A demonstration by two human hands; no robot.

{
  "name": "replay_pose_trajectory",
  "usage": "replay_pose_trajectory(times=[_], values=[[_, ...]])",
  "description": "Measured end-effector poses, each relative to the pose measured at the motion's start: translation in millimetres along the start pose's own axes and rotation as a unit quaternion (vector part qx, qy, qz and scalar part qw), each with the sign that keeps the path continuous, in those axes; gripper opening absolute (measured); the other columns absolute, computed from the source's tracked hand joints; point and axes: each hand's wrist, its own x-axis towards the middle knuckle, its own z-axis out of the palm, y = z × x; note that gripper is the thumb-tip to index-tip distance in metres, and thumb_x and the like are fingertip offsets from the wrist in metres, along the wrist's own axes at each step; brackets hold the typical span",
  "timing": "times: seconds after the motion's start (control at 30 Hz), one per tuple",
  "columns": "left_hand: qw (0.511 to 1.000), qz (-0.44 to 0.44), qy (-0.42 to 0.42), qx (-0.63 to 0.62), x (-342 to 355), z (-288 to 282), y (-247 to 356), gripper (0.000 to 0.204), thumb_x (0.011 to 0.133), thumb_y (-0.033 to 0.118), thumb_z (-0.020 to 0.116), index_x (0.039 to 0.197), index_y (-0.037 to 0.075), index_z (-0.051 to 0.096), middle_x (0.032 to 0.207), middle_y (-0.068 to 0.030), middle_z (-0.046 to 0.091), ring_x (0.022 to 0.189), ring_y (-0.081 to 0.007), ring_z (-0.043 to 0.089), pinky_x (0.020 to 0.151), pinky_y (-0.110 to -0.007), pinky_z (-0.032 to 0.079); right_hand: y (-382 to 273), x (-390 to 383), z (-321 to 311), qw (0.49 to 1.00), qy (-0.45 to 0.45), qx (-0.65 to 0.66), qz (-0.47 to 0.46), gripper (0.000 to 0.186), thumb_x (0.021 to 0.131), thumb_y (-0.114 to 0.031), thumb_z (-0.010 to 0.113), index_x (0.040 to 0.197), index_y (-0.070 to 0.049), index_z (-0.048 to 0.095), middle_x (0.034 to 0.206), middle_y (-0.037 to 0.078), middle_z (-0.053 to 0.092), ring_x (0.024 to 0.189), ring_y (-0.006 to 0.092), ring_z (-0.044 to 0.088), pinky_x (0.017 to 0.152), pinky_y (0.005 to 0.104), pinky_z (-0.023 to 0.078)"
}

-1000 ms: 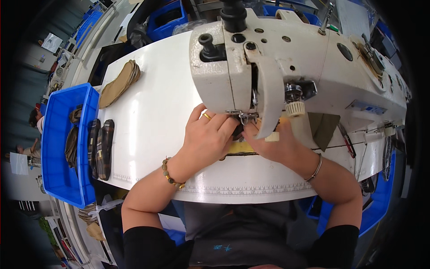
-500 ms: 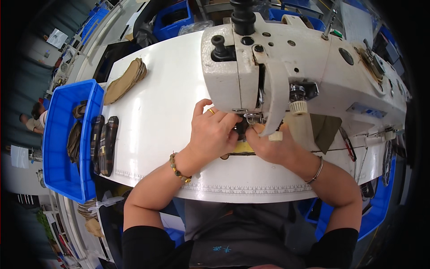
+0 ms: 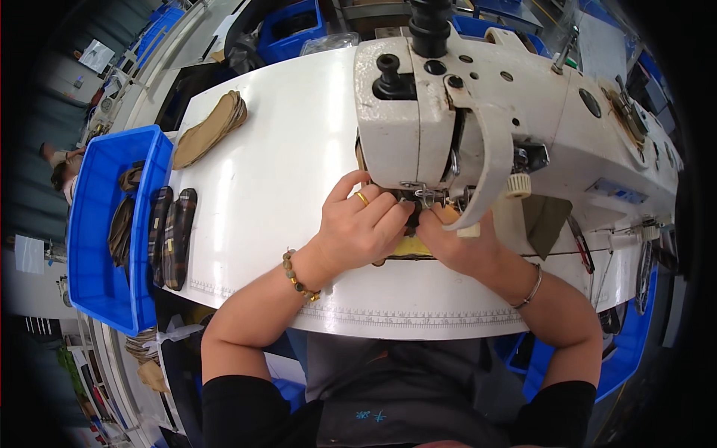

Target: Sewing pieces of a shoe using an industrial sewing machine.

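Both my hands are at the needle area of a white sewing machine [image 3: 396, 134], just in front of its presser foot [image 3: 424, 197]. My left hand [image 3: 360, 230] is closed, fingers curled and thumb drawn in, on the edge of a fabric piece [image 3: 415, 248] with yellow and dark parts. On the piece's other side my right hand [image 3: 461, 243] is also closed, its thumb and forefinger pinching close to the foot. Most of the piece is hidden under my hands and the machine head. A thin brown edge shows left of the head, behind my left fingers.
A stack of tan fabric pieces [image 3: 211, 131] lies at the table's far left. Dark plaid padded pieces [image 3: 177, 239] rest beside a blue bin [image 3: 112, 295] holding brown pieces. Right of the machine lie an olive cloth [image 3: 547, 224] and red-handled snips [image 3: 582, 250].
The view has shifted slightly, so the machine appears farther right. My left fingers have drawn closer together. A brown edge now shows left of the machine head. Both hands stay at the foot.
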Motion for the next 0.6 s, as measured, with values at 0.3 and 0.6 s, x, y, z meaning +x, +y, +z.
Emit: replay_pose_trajectory(times=[0.3,0.6], values=[[0.994,-0.03,-0.087,-0.066,10,-10,-1,0.018,0.064,0.012,0.071,0.08,0.011,0.063,0.071,0.0004,0.055,0.067,-0.0171,0.058,0.072,-0.032,0.052,3,-2,5,0.998,0.051,0.033,-0.017,0.007,0.075,-0.007,0.069,0.079,-0.008,0.063,0.068,0.003,0.06,0.054,0.0225,0.06,0.047,0.0364,0.046],[0.966,-0.053,-0.218,-0.13,15,-34,2,0.037,0.073,0.019,0.074,0.107,0.005,0.068,0.107,-0.0075,0.069,0.101,-0.0237,0.065,0.086,-0.036,0.055,3,-12,1,0.993,-0.003,-0.104,-0.047,0.011,0.073,-0.005,0.069,0.08,-0.01,0.063,0.073,0.0,0.056,0.059,0.0179,0.058,0.049,0.0312,0.042]])
